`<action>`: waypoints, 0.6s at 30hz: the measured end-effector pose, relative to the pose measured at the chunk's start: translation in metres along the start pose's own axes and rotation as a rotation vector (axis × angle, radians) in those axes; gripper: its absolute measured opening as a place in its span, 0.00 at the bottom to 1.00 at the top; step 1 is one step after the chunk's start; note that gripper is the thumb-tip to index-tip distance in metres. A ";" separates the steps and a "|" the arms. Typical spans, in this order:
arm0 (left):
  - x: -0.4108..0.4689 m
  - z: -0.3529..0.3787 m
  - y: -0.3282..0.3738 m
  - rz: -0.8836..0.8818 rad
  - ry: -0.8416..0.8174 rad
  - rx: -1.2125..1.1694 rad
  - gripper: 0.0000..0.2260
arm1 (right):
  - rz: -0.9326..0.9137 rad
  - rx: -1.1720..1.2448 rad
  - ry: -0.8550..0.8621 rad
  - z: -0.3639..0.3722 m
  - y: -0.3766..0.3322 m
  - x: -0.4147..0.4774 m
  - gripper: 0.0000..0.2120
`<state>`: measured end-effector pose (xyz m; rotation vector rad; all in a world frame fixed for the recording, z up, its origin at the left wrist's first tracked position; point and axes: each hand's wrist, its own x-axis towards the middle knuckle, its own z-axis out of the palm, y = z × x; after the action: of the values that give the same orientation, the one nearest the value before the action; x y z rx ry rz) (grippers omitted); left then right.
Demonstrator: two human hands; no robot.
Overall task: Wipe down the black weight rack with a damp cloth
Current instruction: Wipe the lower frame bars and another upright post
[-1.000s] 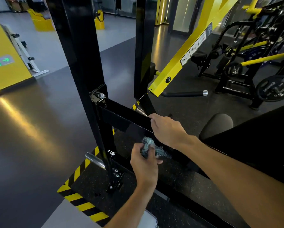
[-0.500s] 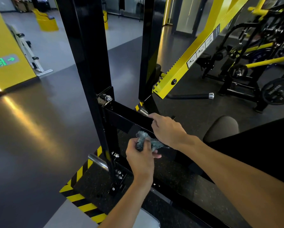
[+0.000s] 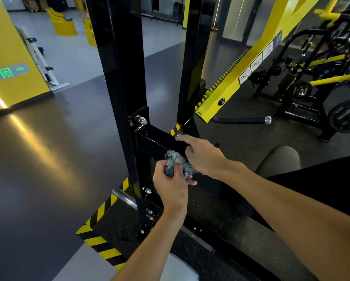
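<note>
At the centre of the view stands a tall, glossy black steel weight rack (image 3: pixel 119 67), its two upright posts joined low down by a flat black crossbar (image 3: pixel 158 136). A chrome bolt (image 3: pixel 141 120) fixes the crossbar to the left post.

The person's left hand (image 3: pixel 171 187) reaches up from below. Its fingers (image 3: pixel 190 181) and thumb are curled round a bunched blue-grey knitted cloth (image 3: pixel 171 159), which sits just in front of the crossbar's face. One end of the cloth runs under the right hand (image 3: pixel 205 157).

The right hand rests on the top edge of the crossbar, forefinger stretched out along it. Its other fingers are tucked beneath the hand, so whether they grip anything cannot be told.

Behind the rack, a slanted yellow metal beam (image 3: pixel 241 78) with white instruction labels rises to the right. Yellow-and-black hazard striping (image 3: pixel 101 211) edges the speckled rubber mat at the rack's foot. Dark grey polished floor (image 3: pixel 48 159) spreads to the left, up to a yellow wall bearing a green exit sign (image 3: pixel 8 72). A black round weight plate (image 3: pixel 346 116) hangs on a machine at far right.
</note>
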<state>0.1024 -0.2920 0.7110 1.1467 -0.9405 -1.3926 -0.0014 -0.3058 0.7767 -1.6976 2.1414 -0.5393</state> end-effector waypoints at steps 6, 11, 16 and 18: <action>0.014 -0.007 -0.002 -0.126 0.010 -0.032 0.04 | -0.072 0.003 -0.005 0.006 -0.018 0.016 0.20; 0.027 -0.014 -0.005 -0.232 0.059 -0.022 0.04 | -0.070 -0.068 0.028 0.017 -0.020 0.026 0.20; 0.036 -0.012 0.004 -0.106 0.053 -0.042 0.04 | -0.060 -0.163 0.041 0.021 -0.021 0.026 0.21; 0.043 -0.014 0.004 -0.152 0.090 -0.054 0.04 | -0.067 -0.170 0.042 0.022 -0.021 0.026 0.21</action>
<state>0.1172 -0.3341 0.7053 1.2497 -0.7605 -1.4663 0.0219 -0.3370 0.7674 -1.8695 2.2222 -0.4254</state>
